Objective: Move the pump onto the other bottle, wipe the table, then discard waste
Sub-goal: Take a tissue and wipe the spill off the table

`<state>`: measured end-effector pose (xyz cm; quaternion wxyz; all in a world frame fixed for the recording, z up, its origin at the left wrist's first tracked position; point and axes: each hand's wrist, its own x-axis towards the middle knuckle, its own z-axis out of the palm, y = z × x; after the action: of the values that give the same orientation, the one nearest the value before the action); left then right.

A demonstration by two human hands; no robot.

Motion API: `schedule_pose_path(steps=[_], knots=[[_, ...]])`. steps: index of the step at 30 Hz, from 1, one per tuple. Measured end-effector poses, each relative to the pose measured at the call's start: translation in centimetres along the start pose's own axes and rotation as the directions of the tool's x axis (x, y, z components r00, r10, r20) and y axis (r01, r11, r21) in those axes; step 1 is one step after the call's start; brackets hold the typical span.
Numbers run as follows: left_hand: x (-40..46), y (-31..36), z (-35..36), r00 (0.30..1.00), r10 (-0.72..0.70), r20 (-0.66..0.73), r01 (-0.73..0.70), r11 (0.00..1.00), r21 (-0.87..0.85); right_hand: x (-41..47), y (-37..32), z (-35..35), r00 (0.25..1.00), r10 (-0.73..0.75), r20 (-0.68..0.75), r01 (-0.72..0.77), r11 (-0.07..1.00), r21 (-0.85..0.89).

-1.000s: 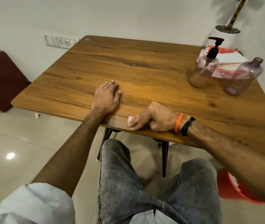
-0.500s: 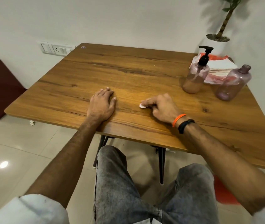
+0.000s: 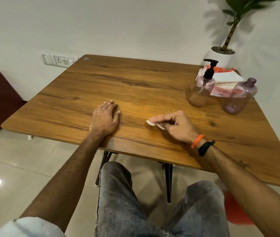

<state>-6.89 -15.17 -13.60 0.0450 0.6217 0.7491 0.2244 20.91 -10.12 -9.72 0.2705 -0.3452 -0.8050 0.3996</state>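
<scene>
The left hand (image 3: 106,119) lies flat, fingers straight, on the wood-grain desk (image 3: 135,82). The right hand (image 3: 173,124) curls around a small white wad (image 3: 151,123), pinching it just above the desk's middle. At the far right corner stands a rounded, translucent pink bottle (image 3: 201,90) wearing the black pump (image 3: 210,67); beside it, the other bottle (image 3: 240,97) stands open-necked.

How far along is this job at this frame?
Done: the pump sits on one bottle; the other bottle stands open. In hand: the right hand wipes the table with a white wad; the left hand rests flat. Left: discarding the wad.
</scene>
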Motion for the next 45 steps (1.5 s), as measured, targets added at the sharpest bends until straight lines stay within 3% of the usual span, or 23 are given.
schedule_pose_path(steps=[3,7,11,15,19,23,30,38,45], knots=[[0.1,-0.1,0.2,1.0,-0.006,-0.009,0.006,1.0,0.011,2.8,0.5,0.4,0.97,0.15,-0.192,-0.157,0.987,-0.022],[0.3,-0.5,0.1,1.0,-0.012,0.012,0.011,1.0,0.012,4.9,1.0,1.3,0.948,0.192,-0.254,-0.217,0.973,-0.074],[1.8,-0.3,0.0,0.998,-0.004,0.067,0.002,0.999,0.036,6.9,1.3,1.6,0.906,0.244,-0.346,-0.266,0.964,-0.017],[3.5,-0.1,0.1,0.997,0.001,0.082,-0.004,0.999,0.039,8.7,1.8,0.4,0.857,0.248,-0.452,-0.293,0.956,-0.031],[3.6,-0.8,0.7,0.998,-0.01,0.059,0.008,1.0,0.03,10.3,2.7,-1.0,0.849,0.187,-0.495,-0.304,0.938,-0.167],[3.6,-1.4,1.1,0.999,0.015,0.043,-0.016,1.0,0.024,12.1,3.8,-0.8,0.921,0.15,-0.359,-0.293,0.873,-0.389],[3.3,-0.2,0.7,1.0,0.002,0.019,-0.002,1.0,0.027,13.9,4.0,0.7,0.996,0.056,-0.068,-0.087,0.73,-0.678],[3.3,0.1,0.5,0.999,-0.015,0.029,0.014,0.999,0.037,16.2,1.9,3.0,0.982,0.075,0.171,0.066,0.717,-0.694],[3.2,0.3,0.6,0.999,-0.03,0.018,0.03,0.999,0.037,11.2,1.8,2.4,0.928,-0.081,0.365,0.282,0.792,-0.541]])
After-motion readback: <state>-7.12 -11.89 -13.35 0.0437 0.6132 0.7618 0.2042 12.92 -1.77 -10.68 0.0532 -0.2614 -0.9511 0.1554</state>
